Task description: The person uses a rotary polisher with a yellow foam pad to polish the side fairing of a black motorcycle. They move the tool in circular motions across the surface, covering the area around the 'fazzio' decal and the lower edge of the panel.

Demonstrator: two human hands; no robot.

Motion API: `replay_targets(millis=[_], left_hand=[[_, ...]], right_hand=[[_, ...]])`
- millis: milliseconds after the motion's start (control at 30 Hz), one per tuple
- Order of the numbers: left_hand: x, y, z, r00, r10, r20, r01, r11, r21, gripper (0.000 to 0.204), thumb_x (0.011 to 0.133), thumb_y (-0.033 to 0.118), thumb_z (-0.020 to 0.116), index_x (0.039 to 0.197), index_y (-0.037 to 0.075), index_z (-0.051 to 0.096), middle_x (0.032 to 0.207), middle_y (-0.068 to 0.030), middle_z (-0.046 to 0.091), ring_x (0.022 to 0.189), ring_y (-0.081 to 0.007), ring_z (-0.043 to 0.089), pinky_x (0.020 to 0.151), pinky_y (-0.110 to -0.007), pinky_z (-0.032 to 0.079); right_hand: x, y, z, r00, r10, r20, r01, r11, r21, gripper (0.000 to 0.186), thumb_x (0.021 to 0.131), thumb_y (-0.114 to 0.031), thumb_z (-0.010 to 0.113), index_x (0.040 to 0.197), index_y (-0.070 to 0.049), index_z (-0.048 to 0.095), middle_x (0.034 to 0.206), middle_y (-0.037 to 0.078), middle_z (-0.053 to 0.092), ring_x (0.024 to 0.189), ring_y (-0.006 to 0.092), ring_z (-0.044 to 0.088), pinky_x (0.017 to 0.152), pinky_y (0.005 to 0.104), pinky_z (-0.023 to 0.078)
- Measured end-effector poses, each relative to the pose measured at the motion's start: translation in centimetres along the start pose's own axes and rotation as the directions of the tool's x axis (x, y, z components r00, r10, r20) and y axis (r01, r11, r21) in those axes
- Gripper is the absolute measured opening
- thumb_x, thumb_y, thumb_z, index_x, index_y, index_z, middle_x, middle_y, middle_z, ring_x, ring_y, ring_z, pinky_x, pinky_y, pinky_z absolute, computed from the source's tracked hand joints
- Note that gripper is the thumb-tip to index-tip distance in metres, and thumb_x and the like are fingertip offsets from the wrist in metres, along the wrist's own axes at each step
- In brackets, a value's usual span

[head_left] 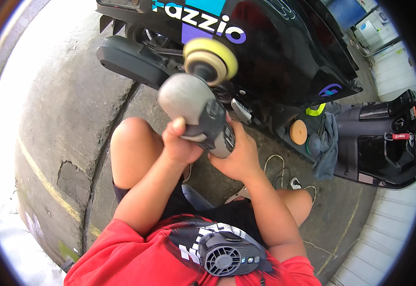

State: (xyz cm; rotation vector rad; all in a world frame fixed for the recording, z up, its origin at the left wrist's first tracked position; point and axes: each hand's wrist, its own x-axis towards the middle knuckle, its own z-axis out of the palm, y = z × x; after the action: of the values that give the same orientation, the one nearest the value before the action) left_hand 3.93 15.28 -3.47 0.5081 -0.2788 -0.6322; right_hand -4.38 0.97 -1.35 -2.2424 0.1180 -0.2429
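I hold a grey and black power polisher (189, 97) with both hands, in front of the black side panel (284, 52) of a scooter. My left hand (181, 145) is wrapped round the side of its body, thumb up. My right hand (241, 155) grips the rear of the body. A yellow foam pad (220, 50) on the polisher's head lies over the lower edge of the panel and looks blurred. Whether it touches the panel I cannot tell. The panel carries white lettering and blue and purple patches.
On the scooter's footboard sit an orange round foam pad (298, 132), a teal disc (314, 144) and a blue-grey cloth (328, 150). A pale cable (277, 157) loops over the concrete by my right knee. A portable fan (224, 257) hangs at my chest.
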Motion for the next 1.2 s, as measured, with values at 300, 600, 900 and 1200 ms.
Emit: replay_targets(millis=[300, 600, 900, 1200], left_hand=[[0.0, -1.1, 1.5, 0.999, 0.018, 0.041, -0.020, 0.998, 0.054, 0.100, 0.069, 0.065, 0.078, 0.136, -0.004, 0.048, 0.125, -0.0204, 0.060, 0.122, -0.0347, 0.058, 0.107, -0.046, 0.048], [-0.6, -3.4, 2.4, 0.996, 0.042, 0.084, -0.069, 0.935, 0.348, 0.090, 0.066, 0.031, 0.091, 0.138, -0.001, 0.048, 0.128, -0.0168, 0.061, 0.125, -0.0308, 0.057, 0.108, -0.045, 0.045], [2.0, -4.1, 2.7, 0.958, 0.026, 0.286, -0.099, 0.964, 0.247, 0.098, 0.057, 0.046, 0.090, 0.133, -0.001, 0.049, 0.113, -0.0160, 0.058, 0.114, -0.0325, 0.058, 0.107, -0.049, 0.042], [1.7, -5.9, 0.3, 0.955, -0.103, 0.278, -0.040, 0.885, 0.464, 0.089, 0.058, 0.028, 0.094, 0.134, 0.001, 0.056, 0.125, -0.0123, 0.062, 0.117, -0.0251, 0.060, 0.103, -0.040, 0.047]], right_hand=[[-0.2, 0.3, -1.8, 0.999, -0.034, -0.024, 0.037, 0.992, 0.121, 0.072, 0.058, -0.014, 0.084, 0.123, 0.000, 0.056, 0.100, 0.020, 0.072, 0.095, 0.0380, 0.072, 0.084, 0.0394, 0.056], [-1.4, 1.2, -3.2, 0.985, 0.064, 0.157, -0.091, 0.982, 0.168, 0.078, 0.057, -0.016, 0.085, 0.128, -0.002, 0.056, 0.106, 0.016, 0.072, 0.098, 0.0318, 0.072, 0.088, 0.0371, 0.054], [-1.4, 1.7, -4.2, 0.997, -0.077, -0.022, 0.080, 0.961, 0.263, 0.072, 0.058, -0.017, 0.085, 0.122, -0.001, 0.056, 0.106, 0.021, 0.071, 0.103, 0.0416, 0.068, 0.088, 0.0424, 0.054], [-2.5, 4.8, -4.4, 0.997, -0.058, -0.060, 0.078, 0.901, 0.427, 0.091, 0.055, -0.014, 0.086, 0.139, -0.005, 0.052, 0.115, 0.018, 0.070, 0.112, 0.0354, 0.067, 0.098, 0.0382, 0.051]])
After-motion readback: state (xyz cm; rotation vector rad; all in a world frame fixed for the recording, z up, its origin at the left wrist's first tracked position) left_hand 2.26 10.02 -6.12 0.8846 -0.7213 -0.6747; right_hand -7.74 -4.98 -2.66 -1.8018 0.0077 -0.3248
